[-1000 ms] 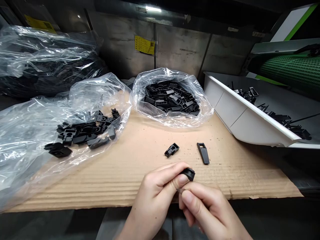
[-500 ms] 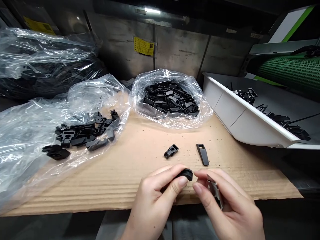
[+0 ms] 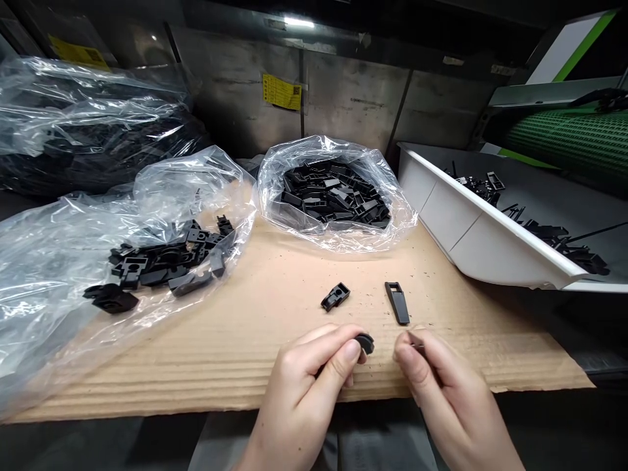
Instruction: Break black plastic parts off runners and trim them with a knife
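Note:
Between the thumb and fingers of my left hand [image 3: 314, 379] is a black plastic part [image 3: 366, 342]; only its rounded end shows. My right hand [image 3: 446, 386], a short way to the right, is closed with thumb and forefinger pinched on a small thin metal piece [image 3: 417, 345], most of it hidden by the fingers. The two hands are apart, low over the front of the cardboard sheet [image 3: 275, 307]. Just beyond them lie a short black clip-like part [image 3: 336, 297] and a longer tapered black part [image 3: 397, 303] with a square opening.
Several black parts [image 3: 161, 265] spill from a clear plastic bag [image 3: 59, 248] on the left. An open bag [image 3: 314, 239] full of black parts stands behind. At right is a white bin [image 3: 466, 229] holding more parts, near a green roller [image 3: 569, 134].
My right hand has moved slightly right, away from the left, and turned, so the metal piece is now mostly hidden. The black part has turned a little in my left hand.

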`<action>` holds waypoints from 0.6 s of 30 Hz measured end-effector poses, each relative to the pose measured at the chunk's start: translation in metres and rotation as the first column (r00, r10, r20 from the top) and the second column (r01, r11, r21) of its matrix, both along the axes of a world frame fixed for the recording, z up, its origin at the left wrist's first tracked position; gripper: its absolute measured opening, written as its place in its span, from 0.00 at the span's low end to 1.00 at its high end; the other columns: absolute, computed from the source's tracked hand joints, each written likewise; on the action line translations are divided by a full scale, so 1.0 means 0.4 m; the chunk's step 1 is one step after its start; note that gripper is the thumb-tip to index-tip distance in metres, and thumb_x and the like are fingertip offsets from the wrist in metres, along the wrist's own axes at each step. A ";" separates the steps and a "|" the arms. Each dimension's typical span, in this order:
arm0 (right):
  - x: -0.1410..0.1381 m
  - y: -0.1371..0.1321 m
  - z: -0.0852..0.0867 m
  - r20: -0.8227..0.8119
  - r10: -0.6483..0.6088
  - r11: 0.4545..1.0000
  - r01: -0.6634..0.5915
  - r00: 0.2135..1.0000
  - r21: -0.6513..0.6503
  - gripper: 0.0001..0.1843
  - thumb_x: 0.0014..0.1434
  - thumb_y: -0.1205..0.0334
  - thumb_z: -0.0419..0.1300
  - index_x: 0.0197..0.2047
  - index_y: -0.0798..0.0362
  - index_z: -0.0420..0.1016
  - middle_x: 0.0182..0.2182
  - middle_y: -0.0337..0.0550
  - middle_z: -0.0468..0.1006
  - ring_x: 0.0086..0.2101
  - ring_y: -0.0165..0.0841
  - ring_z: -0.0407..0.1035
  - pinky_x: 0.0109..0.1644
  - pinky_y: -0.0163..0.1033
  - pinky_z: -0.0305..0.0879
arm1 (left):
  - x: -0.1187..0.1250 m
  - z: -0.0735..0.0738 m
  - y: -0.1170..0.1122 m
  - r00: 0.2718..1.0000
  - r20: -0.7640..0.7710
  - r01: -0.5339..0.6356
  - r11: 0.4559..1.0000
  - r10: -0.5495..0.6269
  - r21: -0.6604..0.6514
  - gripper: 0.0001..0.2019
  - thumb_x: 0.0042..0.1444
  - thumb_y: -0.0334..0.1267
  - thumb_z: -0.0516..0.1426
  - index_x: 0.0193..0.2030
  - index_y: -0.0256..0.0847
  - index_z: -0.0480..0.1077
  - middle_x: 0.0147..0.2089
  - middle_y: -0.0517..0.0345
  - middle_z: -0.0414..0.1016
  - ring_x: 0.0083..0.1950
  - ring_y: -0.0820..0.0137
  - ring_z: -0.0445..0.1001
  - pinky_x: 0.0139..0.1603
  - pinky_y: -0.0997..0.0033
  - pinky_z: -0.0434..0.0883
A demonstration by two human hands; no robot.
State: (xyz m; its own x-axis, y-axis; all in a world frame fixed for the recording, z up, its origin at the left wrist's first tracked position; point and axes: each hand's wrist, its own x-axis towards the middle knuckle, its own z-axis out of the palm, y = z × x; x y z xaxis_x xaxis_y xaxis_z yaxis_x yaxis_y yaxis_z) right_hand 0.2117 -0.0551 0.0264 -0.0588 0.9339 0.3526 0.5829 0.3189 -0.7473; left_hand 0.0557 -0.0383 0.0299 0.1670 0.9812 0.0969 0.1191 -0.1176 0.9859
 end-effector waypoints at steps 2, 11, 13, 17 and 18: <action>-0.002 -0.007 -0.005 -0.001 0.034 0.999 -0.034 0.999 -0.029 0.10 0.62 0.59 0.47 0.41 0.47 0.68 0.31 0.36 0.70 0.33 0.28 0.68 0.36 0.31 0.62 | -0.003 -0.003 0.001 1.000 0.014 0.027 1.000 -0.027 -0.001 0.10 0.57 0.37 0.52 0.30 0.40 0.72 0.25 0.62 0.66 0.25 0.74 0.66 0.26 0.78 0.62; -0.014 -0.005 -0.016 -0.123 0.132 0.986 -0.118 0.983 0.119 0.09 0.58 0.71 0.52 0.36 0.47 0.68 0.25 0.33 0.68 0.23 0.24 0.62 0.28 0.29 0.58 | -0.007 -0.004 0.001 0.997 0.042 0.067 0.998 -0.068 0.014 0.11 0.58 0.35 0.51 0.30 0.40 0.73 0.22 0.65 0.63 0.25 0.76 0.64 0.26 0.80 0.60; -0.017 -0.001 -0.019 -0.149 0.181 0.980 -0.166 0.972 0.108 0.10 0.59 0.71 0.51 0.35 0.47 0.69 0.24 0.33 0.66 0.23 0.24 0.62 0.27 0.29 0.58 | -0.008 -0.003 0.004 0.996 0.033 0.077 0.996 -0.079 0.038 0.11 0.58 0.34 0.51 0.29 0.40 0.72 0.22 0.65 0.62 0.25 0.76 0.64 0.26 0.80 0.60; -0.020 0.003 -0.013 -0.181 0.220 0.975 -0.212 0.958 0.062 0.12 0.59 0.70 0.50 0.38 0.44 0.70 0.24 0.33 0.67 0.23 0.24 0.62 0.26 0.28 0.57 | -0.010 -0.001 0.005 0.995 0.027 0.098 0.994 -0.099 0.053 0.10 0.58 0.33 0.51 0.30 0.40 0.72 0.23 0.65 0.62 0.25 0.76 0.64 0.26 0.81 0.60; -0.018 0.005 -0.008 -0.181 0.227 0.974 -0.224 0.957 0.037 0.11 0.60 0.69 0.50 0.38 0.44 0.70 0.24 0.33 0.66 0.23 0.23 0.61 0.26 0.28 0.57 | -0.011 -0.001 0.004 0.994 0.027 0.104 0.993 -0.106 0.061 0.10 0.58 0.32 0.51 0.31 0.41 0.73 0.23 0.65 0.62 0.25 0.76 0.64 0.26 0.80 0.61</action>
